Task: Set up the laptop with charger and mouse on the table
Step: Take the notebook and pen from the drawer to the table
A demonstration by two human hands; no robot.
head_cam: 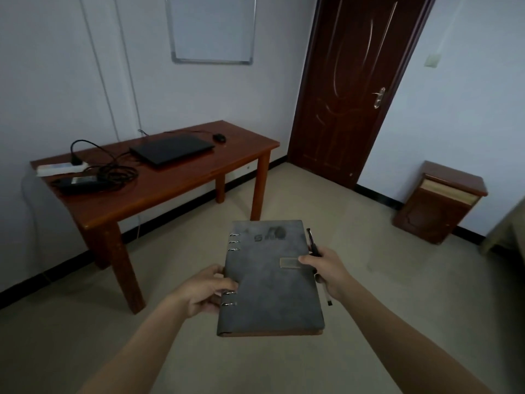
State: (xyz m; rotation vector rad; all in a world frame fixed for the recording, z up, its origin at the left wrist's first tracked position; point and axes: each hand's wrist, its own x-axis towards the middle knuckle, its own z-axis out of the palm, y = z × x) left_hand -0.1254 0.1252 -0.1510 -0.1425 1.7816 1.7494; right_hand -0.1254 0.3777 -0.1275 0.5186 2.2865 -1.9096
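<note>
A closed black laptop (172, 148) lies on the brown wooden table (181, 183) ahead and to the left. A black mouse (219, 137) sits to its right. The black charger brick (81, 184) with a tangle of cable (119, 170) lies at the table's left end, beside a white power strip (61, 167) with a plug in it. Well short of the table, both hands hold a closed grey ring-bound notebook (270, 282). My left hand (208, 292) grips its ringed edge. My right hand (326, 270) grips the clasp side and also holds two pens (314, 243).
A dark wooden door (355, 89) stands shut to the right of the table. A small brown cabinet (440, 201) stands against the right wall. A whiteboard (211, 28) hangs above the table. Beige floor (369, 280) lies between me and the table.
</note>
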